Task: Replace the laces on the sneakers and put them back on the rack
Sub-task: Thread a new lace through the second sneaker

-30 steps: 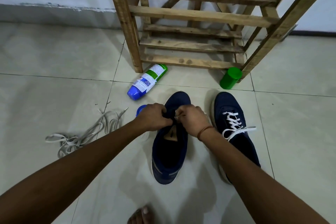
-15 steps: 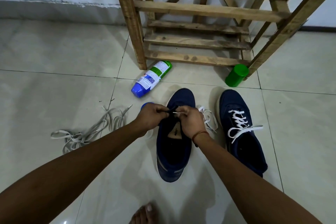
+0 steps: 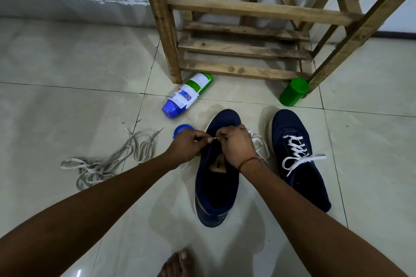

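Observation:
Two navy sneakers stand on the tiled floor in front of a wooden rack. The left sneaker has bare eyelets near its tongue. My left hand grips the sneaker's left eyelet flap. My right hand pinches the tip of a white lace at an eyelet; the rest of that lace lies bunched to the right of the shoe. The right sneaker is laced in white, with loose ends trailing off its side.
A heap of greyish old laces lies on the floor at left. A blue, white and green bottle lies on its side by the rack leg, a blue cap near it. A green cup leans at the rack's right leg. My bare toes show below.
The view has tilted a little. My hands stay at the left sneaker's eyelets, and the white lace bunch beside the shoe has come into sight.

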